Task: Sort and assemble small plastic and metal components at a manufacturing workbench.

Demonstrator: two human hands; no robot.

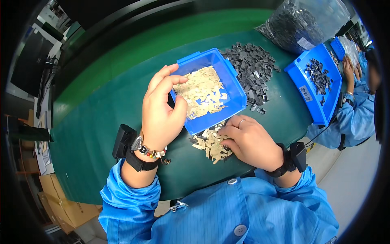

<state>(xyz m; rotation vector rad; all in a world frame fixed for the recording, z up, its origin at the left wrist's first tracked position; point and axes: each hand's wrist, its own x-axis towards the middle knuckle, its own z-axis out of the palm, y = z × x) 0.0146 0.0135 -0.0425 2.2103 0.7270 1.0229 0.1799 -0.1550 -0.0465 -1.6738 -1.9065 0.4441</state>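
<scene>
A blue plastic bin (237,101) holds a layer of small flat pale-gold pieces (205,87). My left hand (162,107) is closed over the bin's left rim, the thumb and fingers reaching past its edge. Just in front of the bin, a small pile of pale-gold strips (213,147) with a few dark bits among them lies on the green table. My right hand (252,140) is at this pile's right side, fingers curled down into it. Its fingertips are partly hidden, so what they pinch does not show.
A heap of small dark grey pieces (254,69) lies behind the bin. Beyond it stands a clear bag (300,26) of dark pieces. Another blue bin (319,106) with dark parts is at the right, close to a co-worker's sleeve (357,116). Cardboard boxes (65,203) stand at lower left.
</scene>
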